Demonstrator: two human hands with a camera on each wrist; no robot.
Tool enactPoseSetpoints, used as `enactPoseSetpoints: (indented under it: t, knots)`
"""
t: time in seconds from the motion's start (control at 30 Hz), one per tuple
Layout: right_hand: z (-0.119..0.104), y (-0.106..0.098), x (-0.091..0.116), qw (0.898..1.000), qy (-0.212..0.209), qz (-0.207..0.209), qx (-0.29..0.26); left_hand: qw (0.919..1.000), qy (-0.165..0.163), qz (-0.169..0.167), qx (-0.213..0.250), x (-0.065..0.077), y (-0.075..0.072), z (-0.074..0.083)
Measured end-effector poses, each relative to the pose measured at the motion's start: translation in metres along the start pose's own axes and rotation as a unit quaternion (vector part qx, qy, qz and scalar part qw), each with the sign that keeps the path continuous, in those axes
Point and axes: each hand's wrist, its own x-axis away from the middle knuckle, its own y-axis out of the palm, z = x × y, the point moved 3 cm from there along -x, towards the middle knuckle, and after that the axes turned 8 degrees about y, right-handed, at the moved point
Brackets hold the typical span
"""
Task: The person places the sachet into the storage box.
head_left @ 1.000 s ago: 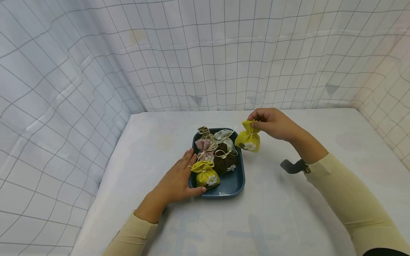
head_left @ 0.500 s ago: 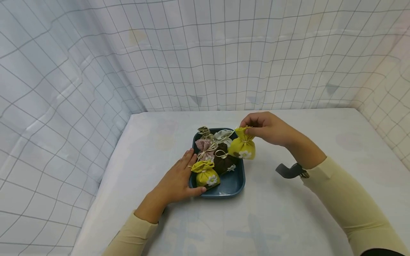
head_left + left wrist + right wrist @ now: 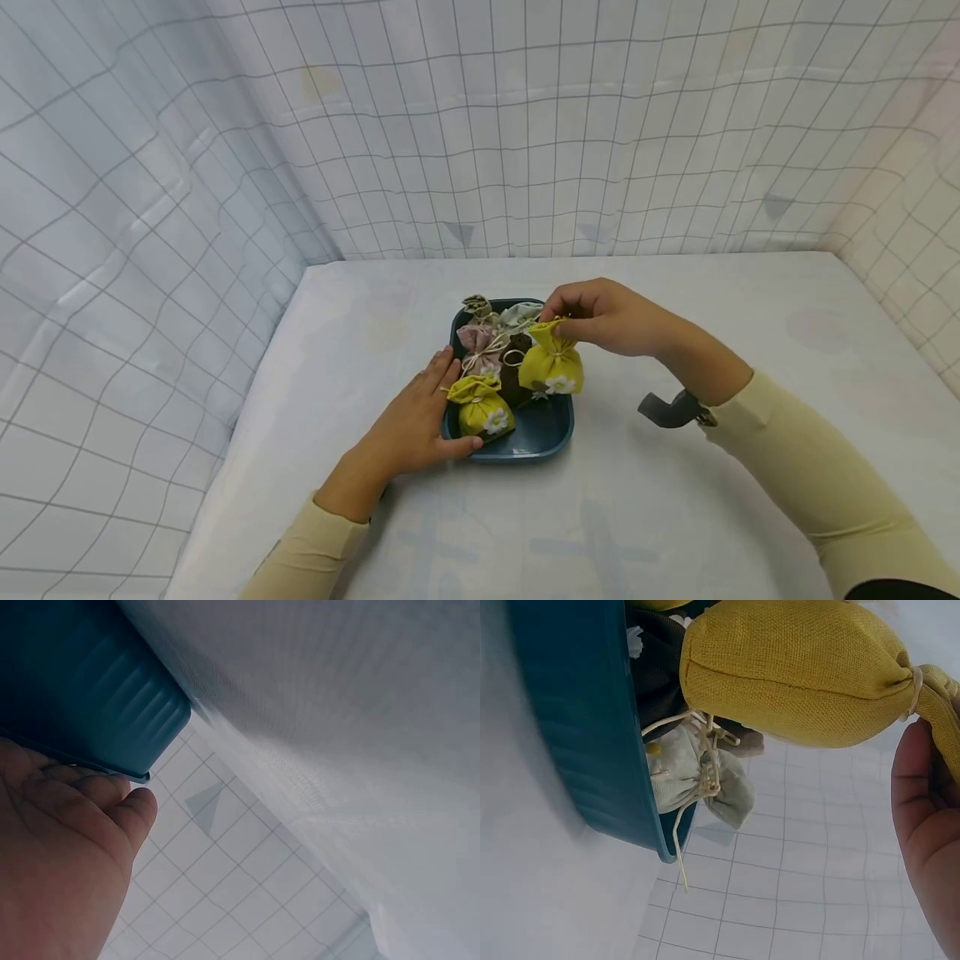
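Note:
My right hand (image 3: 611, 317) pinches a yellow drawstring pouch (image 3: 551, 362) by its gathered neck and holds it over the right side of a blue tray (image 3: 536, 442). In the right wrist view that pouch (image 3: 795, 671) hangs above the tray's rim. My left hand (image 3: 412, 421) rests along the tray's left edge, fingers straight, thumb at the front rim. In the tray sit another yellow pouch (image 3: 480, 408) with a white flower, a pink pouch (image 3: 480, 346), a pale grey pouch (image 3: 520, 316), an olive pouch (image 3: 477, 307) and a dark brown pouch (image 3: 512, 379), partly hidden behind the held one.
The tray stands on a white-covered table (image 3: 645, 500). A white curtain with a grid pattern (image 3: 510, 133) encloses the back and sides. A dark strap end (image 3: 667, 410) sticks out from the right wrist.
My right hand has carried the yellow pouch leftward and toward me, from beside the tray to over it. The left hand and the tray have stayed in place.

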Motion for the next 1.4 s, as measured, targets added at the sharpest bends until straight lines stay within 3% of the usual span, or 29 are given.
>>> enactPoseSetpoints:
  t: [0.37, 0.87, 1.13, 1.4]
  knots:
    - [-0.005, 0.015, 0.002, 0.998, 0.002, -0.034, 0.054, 1.0000, -0.004, 0.006, -0.001, 0.000, 0.004, -0.003]
    - [-0.007, 0.037, -0.001, 0.989, -0.045, -0.103, 0.099, 1.0000, -0.002, 0.008, 0.003, 0.000, 0.005, -0.003]
    - [0.004, 0.051, -0.006, 0.982, -0.050, -0.136, 0.120, 1.0000, -0.001, 0.009, 0.002, 0.000, 0.003, -0.002]
    - [0.029, 0.063, -0.010, 0.975, -0.023, -0.155, 0.158, 0.9999, 0.000, 0.012, 0.008, 0.001, 0.003, -0.001]
